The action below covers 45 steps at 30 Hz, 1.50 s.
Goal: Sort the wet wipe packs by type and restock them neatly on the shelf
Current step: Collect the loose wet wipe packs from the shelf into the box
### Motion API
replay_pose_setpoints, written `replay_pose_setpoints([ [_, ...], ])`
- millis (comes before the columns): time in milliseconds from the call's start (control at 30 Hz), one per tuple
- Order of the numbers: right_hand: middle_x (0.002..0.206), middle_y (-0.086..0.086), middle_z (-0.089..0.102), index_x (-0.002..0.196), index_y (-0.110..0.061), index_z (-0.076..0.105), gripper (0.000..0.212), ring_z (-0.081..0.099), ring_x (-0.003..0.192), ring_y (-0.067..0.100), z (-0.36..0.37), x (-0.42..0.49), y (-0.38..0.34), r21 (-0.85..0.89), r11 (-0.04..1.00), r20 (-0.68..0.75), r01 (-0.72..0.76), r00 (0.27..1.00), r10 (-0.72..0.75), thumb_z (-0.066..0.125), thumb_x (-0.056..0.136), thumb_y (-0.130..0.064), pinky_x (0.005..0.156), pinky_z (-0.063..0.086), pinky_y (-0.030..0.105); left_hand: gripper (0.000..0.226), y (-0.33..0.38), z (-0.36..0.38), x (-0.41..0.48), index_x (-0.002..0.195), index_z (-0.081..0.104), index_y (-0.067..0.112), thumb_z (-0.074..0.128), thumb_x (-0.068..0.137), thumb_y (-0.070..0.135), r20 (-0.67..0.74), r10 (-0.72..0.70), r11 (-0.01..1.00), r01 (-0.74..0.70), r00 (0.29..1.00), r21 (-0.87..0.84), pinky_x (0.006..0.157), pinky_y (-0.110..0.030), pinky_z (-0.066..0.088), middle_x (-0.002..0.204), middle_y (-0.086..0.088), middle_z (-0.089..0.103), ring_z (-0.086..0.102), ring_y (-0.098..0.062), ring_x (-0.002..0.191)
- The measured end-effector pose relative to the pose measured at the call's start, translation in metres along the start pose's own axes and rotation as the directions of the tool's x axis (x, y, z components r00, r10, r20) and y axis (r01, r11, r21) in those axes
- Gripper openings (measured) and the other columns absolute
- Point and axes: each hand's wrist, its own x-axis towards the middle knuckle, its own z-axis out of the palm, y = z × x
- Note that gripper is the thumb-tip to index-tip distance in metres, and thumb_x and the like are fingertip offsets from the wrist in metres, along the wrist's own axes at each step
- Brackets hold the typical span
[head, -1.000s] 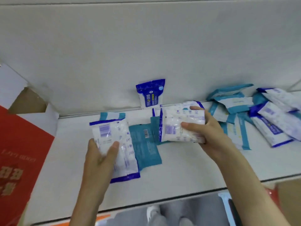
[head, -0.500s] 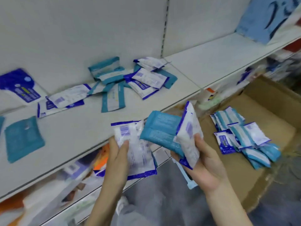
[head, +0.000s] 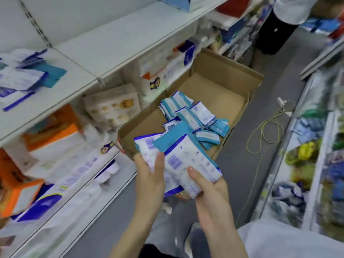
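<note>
Both hands hold wipe packs over the aisle, just before an open cardboard box (head: 223, 71). My left hand (head: 149, 180) grips a white pack with a dark blue edge (head: 147, 148). My right hand (head: 208, 189) grips another white and dark blue pack (head: 188, 161) with a teal pack (head: 173, 136) lying against it. The packs overlap between my hands. Several more teal and white packs (head: 191, 116) lie loose in the box. A blurred pile of packs (head: 22, 77) lies on the white shelf (head: 115, 40) at the far left.
Lower shelves at the left carry orange and white boxed goods (head: 50, 138). A yellow-green cable (head: 264, 135) trails on the grey floor right of the box. Another stocked shelf unit (head: 316, 146) runs along the right. A person (head: 279, 25) stands at the aisle's far end.
The view has swung from the shelf to the box on the floor. Both hands came off the shelf with their packs and drew together; the right hand picked up a teal pack.
</note>
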Motion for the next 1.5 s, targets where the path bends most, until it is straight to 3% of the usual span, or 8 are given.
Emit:
replay_pose_setpoints([
  [233,0.095,0.012,0.073,0.107,-0.012,0.061,0.069,0.072,0.081,0.023,-0.086,0.026,-0.038,-0.022,0.987,-0.261,0.157,0.952,-0.158,0.085,0.042,-0.009,0.061,0.057,0.031,0.047,-0.018,0.104,0.007,0.104,0.043,0.03,0.076,0.076,0.011,0.389,-0.041,0.987,-0.023,0.92,0.159,0.074,-0.024,0.056,0.096,0.02,0.066,0.066,0.004,0.088],
  [333,0.093,0.002,0.074,0.108,-0.027,0.06,0.068,0.072,0.081,0.016,-0.098,0.051,-0.065,-0.122,0.966,-0.288,0.227,0.924,-0.254,0.083,0.048,-0.006,0.061,0.057,0.029,0.048,-0.015,0.144,0.02,0.106,0.043,0.028,0.076,0.077,0.007,0.415,-0.051,0.992,-0.002,0.909,0.127,0.072,-0.022,0.056,0.106,0.012,0.063,0.066,0.002,0.09],
  [500,0.087,0.001,0.073,0.101,-0.014,0.064,0.039,0.069,0.074,0.007,-0.083,0.115,-0.101,-0.244,0.937,-0.154,0.248,0.944,-0.29,0.079,0.068,0.003,0.056,0.052,0.017,0.054,-0.01,0.169,0.087,0.106,0.045,0.031,0.084,0.07,0.02,0.382,-0.047,0.984,-0.024,0.923,0.177,0.077,-0.037,0.058,0.106,0.012,0.065,0.066,-0.004,0.094],
  [733,0.098,-0.012,0.071,0.106,-0.03,0.061,0.06,0.067,0.091,0.008,-0.063,0.244,-0.12,-0.762,0.646,0.157,0.047,0.981,0.114,0.081,0.051,-0.042,0.08,0.056,0.032,0.037,-0.044,0.183,0.18,0.095,0.046,0.025,0.076,0.077,0.035,0.208,-0.11,0.97,0.059,0.972,0.236,0.073,-0.032,0.055,0.097,0.009,0.068,0.067,-0.005,0.087],
  [900,0.089,-0.008,0.074,0.097,-0.016,0.064,0.02,0.067,0.083,0.007,-0.07,0.355,-0.106,-0.677,0.731,0.132,-0.079,0.965,0.226,0.073,0.081,-0.008,0.067,0.05,0.016,0.018,-0.109,0.213,0.242,0.092,0.048,0.015,0.053,0.093,0.032,-0.2,-0.215,0.96,0.245,0.956,0.138,0.072,-0.041,0.051,0.085,0.002,0.064,0.063,-0.012,0.077],
  [1067,0.101,0.003,0.072,0.101,-0.013,0.066,0.014,0.067,0.081,0.009,-0.072,0.465,-0.111,-0.733,0.662,0.103,-0.16,0.935,0.34,0.066,0.087,-0.011,0.069,0.053,0.02,0.011,-0.155,0.235,0.296,0.097,0.047,0.01,0.051,0.097,0.021,-0.514,-0.253,0.938,0.338,0.82,0.078,0.082,-0.046,0.047,0.084,-0.001,0.055,0.052,-0.016,0.075],
  [1300,0.104,0.005,0.067,0.107,-0.014,0.061,0.015,0.064,0.087,0.015,-0.006,0.555,-0.104,-0.832,0.551,0.209,-0.066,0.882,0.423,0.061,0.092,-0.015,0.073,0.052,0.023,0.041,-0.161,0.252,0.395,0.131,0.033,0.027,0.048,0.098,0.008,-0.462,-0.207,0.978,0.192,0.863,-0.08,0.088,-0.023,0.05,0.125,0.004,0.055,0.061,-0.002,0.101],
  [1500,0.091,0.008,0.065,0.101,-0.005,0.064,0.023,0.062,0.085,0.026,0.023,0.61,-0.069,-0.954,0.177,0.291,0.241,0.884,0.367,0.065,0.087,-0.024,0.07,0.046,0.032,0.053,-0.193,0.223,0.443,0.142,0.038,0.013,0.056,0.092,0.01,-0.297,-0.261,0.833,0.369,0.919,0.412,0.098,-0.028,0.039,0.133,-0.008,0.051,0.049,-0.024,0.12],
])
